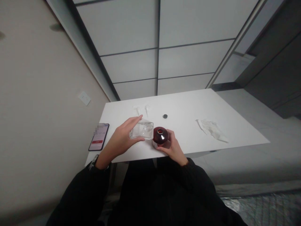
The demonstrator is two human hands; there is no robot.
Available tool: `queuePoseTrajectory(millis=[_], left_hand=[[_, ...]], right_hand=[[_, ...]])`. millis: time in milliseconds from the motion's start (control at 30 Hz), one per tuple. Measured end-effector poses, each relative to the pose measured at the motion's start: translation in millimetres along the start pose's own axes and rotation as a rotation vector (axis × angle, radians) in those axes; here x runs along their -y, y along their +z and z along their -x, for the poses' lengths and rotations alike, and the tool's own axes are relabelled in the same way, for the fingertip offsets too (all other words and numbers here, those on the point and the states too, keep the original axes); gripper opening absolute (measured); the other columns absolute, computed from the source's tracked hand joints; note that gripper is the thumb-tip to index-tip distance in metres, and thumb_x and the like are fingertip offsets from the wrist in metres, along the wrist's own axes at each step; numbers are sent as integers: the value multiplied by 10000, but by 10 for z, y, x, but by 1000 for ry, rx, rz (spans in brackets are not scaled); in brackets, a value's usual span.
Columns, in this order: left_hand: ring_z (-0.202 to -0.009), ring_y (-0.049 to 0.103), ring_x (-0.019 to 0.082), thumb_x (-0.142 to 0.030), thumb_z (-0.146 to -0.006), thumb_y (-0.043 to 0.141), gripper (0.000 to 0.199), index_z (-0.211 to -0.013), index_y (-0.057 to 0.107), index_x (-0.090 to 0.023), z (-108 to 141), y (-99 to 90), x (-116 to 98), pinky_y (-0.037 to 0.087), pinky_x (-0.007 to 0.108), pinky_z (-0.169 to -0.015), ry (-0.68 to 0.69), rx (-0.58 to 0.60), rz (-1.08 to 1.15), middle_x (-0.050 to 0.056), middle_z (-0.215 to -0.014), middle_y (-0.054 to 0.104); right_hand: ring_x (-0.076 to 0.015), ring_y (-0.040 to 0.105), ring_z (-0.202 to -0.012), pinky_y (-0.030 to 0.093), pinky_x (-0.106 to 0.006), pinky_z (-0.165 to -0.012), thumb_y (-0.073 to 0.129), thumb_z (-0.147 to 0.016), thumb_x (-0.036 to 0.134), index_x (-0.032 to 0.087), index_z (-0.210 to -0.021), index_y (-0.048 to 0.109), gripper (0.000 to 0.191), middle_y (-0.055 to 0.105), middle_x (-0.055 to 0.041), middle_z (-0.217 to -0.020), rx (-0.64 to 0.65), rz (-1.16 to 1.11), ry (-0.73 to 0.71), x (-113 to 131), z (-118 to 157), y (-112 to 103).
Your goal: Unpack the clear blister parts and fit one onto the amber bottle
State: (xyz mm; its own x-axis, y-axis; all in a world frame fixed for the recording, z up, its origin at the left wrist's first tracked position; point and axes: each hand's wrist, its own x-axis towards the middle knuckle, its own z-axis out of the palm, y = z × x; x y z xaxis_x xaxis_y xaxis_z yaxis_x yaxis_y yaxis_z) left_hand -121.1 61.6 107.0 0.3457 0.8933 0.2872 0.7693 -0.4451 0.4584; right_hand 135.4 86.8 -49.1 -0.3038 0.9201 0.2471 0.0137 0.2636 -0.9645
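Observation:
My left hand point(125, 135) grips a clear square glass bottle point(141, 130), thumb on the near side and fingers on the far side. The bottle is tilted, its neck end hard to make out. My right hand point(172, 145) is wrapped round a dark red round bottle point(161, 136) with an open neck on top. The two bottles are side by side, close together; whether they touch I cannot tell. Beyond them a small dark cap point(165, 116) lies on the table.
The white table point(188, 110) holds two small whitish pieces, one of them a pump-like top point(147, 109), at the back. A phone point(99, 137) lies at the left edge, a crumpled tissue point(213, 129) at the right. A wall with a socket point(84, 98) borders the left.

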Motion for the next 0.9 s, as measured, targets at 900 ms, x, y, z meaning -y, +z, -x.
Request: queuePoseTrajectory(millis=[900], left_hand=[[-1382, 642, 323, -467, -874, 859, 718, -1491, 559, -252, -314, -276, -312, 570, 456, -1110, 5, 208, -329, 111, -1489, 675]], right_hand=[[-353, 630, -1391, 484, -557, -1200, 912, -784, 565, 255, -1405, 558, 779, 665, -151, -1469, 22, 32, -42, 77, -21, -14]])
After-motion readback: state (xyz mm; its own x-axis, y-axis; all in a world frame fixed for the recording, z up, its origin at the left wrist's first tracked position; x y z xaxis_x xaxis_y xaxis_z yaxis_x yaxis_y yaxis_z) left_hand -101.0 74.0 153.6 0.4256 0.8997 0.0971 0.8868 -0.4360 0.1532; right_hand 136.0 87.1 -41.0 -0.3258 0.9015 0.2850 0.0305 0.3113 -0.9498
